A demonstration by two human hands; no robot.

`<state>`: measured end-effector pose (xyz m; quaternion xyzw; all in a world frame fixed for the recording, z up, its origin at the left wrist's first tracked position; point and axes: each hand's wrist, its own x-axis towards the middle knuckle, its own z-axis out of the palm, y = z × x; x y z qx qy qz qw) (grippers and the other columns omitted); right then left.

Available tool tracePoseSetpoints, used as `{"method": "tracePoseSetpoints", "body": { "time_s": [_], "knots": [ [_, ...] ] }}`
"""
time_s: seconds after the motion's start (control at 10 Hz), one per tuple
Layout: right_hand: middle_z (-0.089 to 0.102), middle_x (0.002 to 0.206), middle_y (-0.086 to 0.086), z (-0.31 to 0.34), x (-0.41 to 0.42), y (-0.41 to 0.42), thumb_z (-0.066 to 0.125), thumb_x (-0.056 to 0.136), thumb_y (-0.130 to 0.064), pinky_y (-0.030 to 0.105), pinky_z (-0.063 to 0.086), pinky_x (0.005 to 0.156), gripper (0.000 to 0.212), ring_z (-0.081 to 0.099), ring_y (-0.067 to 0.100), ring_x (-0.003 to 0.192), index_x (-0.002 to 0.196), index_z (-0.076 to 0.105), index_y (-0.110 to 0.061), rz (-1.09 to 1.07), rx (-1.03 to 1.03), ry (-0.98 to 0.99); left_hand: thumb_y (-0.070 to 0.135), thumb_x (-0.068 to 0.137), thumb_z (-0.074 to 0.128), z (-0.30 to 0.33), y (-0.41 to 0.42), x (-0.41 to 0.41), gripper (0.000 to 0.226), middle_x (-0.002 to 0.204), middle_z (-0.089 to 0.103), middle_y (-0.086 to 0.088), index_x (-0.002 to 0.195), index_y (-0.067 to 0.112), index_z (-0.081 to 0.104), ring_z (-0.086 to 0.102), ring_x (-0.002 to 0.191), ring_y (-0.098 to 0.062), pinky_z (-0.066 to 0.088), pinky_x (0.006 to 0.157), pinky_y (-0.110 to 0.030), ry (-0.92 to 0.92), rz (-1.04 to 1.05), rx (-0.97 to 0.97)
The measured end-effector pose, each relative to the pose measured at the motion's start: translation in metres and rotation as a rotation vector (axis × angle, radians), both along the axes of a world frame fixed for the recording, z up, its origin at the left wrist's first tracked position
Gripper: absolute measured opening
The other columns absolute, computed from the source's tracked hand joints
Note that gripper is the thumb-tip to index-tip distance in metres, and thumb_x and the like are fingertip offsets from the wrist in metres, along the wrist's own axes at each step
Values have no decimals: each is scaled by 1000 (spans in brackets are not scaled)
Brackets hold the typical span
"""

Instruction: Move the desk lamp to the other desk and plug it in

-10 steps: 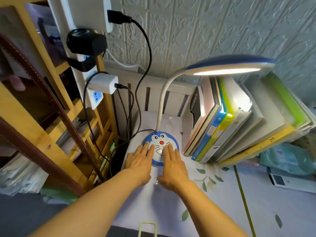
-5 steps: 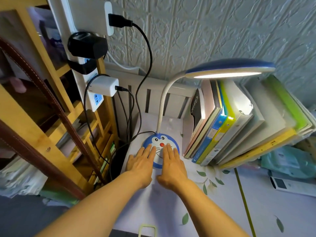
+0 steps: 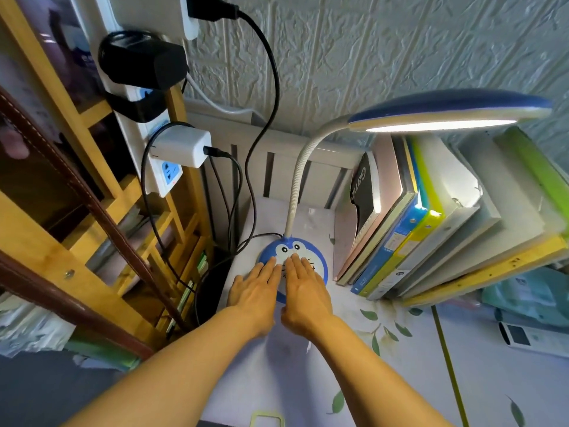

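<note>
A desk lamp stands at the back of the desk (image 3: 385,380). Its round blue base (image 3: 317,260) carries a cartoon cat face, a white gooseneck (image 3: 297,183) rises from it, and the blue head (image 3: 446,114) is lit. The lamp's black cord (image 3: 268,97) runs up to a black plug (image 3: 212,9) in a white power strip (image 3: 132,124). My left hand (image 3: 257,292) and my right hand (image 3: 303,291) lie flat side by side on the front of the base, fingers straight, gripping nothing.
A leaning row of books and folders (image 3: 431,229) stands just right of the base. A white charger (image 3: 181,146) and a black adapter (image 3: 141,61) sit on the strip. A wooden shelf (image 3: 61,226) rises at left. A white remote (image 3: 535,337) lies at right.
Both hands slid a little forward over the base's face and closer together. The lamp has not moved and stays lit.
</note>
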<state>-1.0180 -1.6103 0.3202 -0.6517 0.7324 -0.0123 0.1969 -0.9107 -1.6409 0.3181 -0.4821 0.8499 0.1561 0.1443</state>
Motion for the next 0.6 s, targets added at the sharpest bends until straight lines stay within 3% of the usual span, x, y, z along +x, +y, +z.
{"method": "tracePoseSetpoints", "body": {
  "time_s": [0.1,0.3,0.5,0.6],
  "knots": [
    [-5,160,7,-2,0,2,71,75,-20,34,7,121,102,-6,23,147,148,1,-9,15,-12,3,30,90,57,-4,3,0,91,161,-12,-1,150,18,-11,-1,148,-20,14,118,-42,80,23,41],
    [-9,160,7,-2,1,2,71,74,-18,33,6,122,104,-9,22,147,148,0,-8,12,-5,8,36,89,57,-6,0,0,94,160,-14,-1,149,19,-13,2,148,-22,16,118,-42,66,2,32],
    [-21,157,8,2,0,5,70,76,-28,37,6,120,109,-17,25,145,147,-11,-13,-6,44,-9,40,89,56,-2,9,5,98,159,-20,-1,147,21,-20,-9,147,-23,7,118,-46,64,23,41],
    [-26,156,8,5,3,13,71,75,-36,39,-1,120,113,-22,27,144,147,-14,-16,1,18,9,46,87,56,4,14,7,102,158,-24,-3,146,22,-23,-13,146,-26,5,117,-50,65,20,23]
  ]
}}
